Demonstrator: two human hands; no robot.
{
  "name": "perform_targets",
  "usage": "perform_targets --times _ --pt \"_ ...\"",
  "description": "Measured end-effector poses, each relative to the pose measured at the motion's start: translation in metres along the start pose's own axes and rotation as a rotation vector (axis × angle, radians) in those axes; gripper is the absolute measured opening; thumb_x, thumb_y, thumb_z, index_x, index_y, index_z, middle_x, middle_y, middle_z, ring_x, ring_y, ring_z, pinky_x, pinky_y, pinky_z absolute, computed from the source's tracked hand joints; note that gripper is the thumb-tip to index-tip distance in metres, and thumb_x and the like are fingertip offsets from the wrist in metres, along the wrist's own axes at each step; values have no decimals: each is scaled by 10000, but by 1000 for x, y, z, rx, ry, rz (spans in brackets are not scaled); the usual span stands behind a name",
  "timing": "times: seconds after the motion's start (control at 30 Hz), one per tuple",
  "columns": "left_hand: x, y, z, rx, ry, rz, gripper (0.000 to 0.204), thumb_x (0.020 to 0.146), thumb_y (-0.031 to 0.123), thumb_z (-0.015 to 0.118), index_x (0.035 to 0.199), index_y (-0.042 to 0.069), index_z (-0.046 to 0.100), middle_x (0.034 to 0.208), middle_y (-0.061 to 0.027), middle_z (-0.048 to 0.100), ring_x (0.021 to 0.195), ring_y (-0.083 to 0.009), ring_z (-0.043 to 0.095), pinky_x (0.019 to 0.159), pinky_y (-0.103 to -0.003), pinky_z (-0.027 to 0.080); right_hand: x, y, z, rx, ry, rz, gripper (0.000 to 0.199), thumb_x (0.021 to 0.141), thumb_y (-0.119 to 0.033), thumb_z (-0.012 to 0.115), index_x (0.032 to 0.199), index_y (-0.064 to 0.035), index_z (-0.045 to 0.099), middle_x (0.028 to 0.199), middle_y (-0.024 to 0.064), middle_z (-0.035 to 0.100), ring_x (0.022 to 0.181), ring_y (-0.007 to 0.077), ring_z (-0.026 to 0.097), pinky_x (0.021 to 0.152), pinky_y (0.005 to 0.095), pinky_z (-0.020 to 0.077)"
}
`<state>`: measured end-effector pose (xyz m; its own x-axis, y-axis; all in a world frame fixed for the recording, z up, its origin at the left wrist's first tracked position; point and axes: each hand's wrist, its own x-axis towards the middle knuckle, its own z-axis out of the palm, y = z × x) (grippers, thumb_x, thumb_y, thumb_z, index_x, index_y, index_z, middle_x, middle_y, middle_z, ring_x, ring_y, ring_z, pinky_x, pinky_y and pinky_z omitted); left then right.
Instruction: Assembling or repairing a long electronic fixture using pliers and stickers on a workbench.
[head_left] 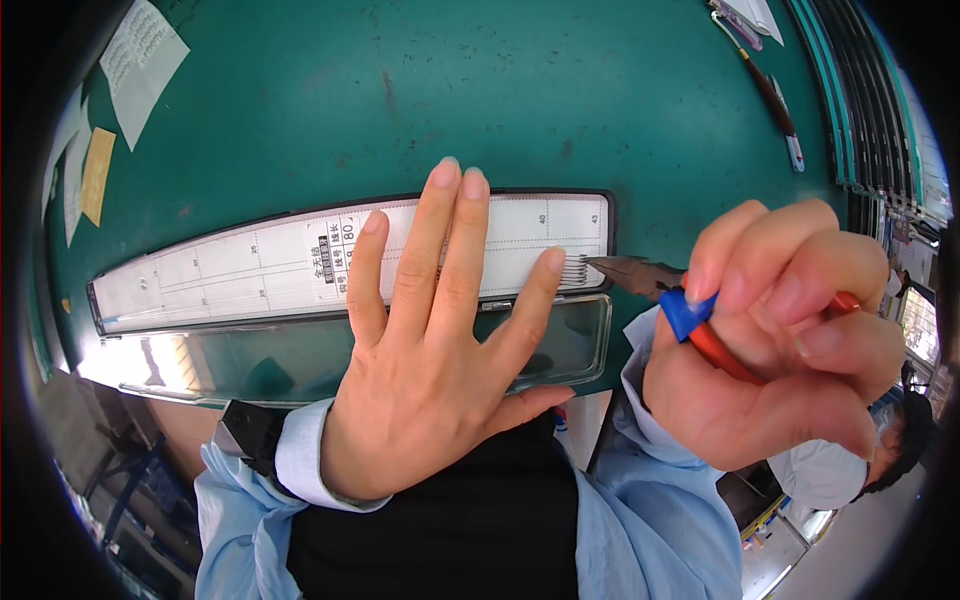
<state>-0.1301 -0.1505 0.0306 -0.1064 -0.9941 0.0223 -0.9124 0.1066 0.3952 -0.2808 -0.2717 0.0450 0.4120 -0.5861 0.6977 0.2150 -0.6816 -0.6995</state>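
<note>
Sideways, pliers (640, 276) point left, right hand (780, 330) fingers gripping handles, left hand (430, 350) fingers splayed on ruled tray (250, 265)

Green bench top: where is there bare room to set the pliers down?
The widest bare patch of the green bench top lies above the long white ruled tray, between the paper slips at left and the pen at right. It is crowded by the left hand, right hand and pliers.

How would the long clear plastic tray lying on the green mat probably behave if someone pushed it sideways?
The long clear plastic tray looks thin-walled, so probably light. It lies flat and low, so it seems likelier to slide than tip. The left hand rests flat across it and the white printed strip, which probably keeps it from slipping.
</note>
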Motion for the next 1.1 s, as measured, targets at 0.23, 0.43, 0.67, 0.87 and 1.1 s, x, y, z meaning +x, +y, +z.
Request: perform_targets --times 0.23,0.43,0.67,0.87,1.1 --pt "1 0 0 5 17 7 766 753 628 624 1354 162 532 1456 -353 287 1351 -493 317 1054 -622 217 -1 0 1 -8 36 4 519 984 -565 305 1056 -106 535 909 79 446 677 179 444 502 266 404" --pt "-3 -3 1 26 29 19 791 766 623 625 1347 100 508 1436 -362 329 1333 -499 358 1058 -614 216 0 3 0 33 -9 25 508 984 -563 313 1057 -112 537 924 80 455 679 179 446 505 269 405" --pt "-3 -3 2 25 40 25 799 766 618 632 1355 97 493 1436 -366 331 1333 -498 365 1063 -608 212 2 3 -2 53 -30 30 496 985 -557 325 1062 -117 540 927 80 457 678 178 444 510 272 408" --pt "-3 -4 2 25 34 28 806 766 622 629 1361 96 484 1432 -367 335 1332 -499 366 1066 -610 210 2 2 -4 41 -18 25 534 992 -564 294 1077 -101 545 924 91 465 678 190 447 509 278 407" --pt "-3 -4 3 21 53 26 805 774 621 621 1360 88 481 1428 -364 345 1330 -494 374 1074 -604 207 5 7 -5 54 -51 3 533 1008 -538 274 1080 -83 541 926 100 470 684 184 449 514 279 408"
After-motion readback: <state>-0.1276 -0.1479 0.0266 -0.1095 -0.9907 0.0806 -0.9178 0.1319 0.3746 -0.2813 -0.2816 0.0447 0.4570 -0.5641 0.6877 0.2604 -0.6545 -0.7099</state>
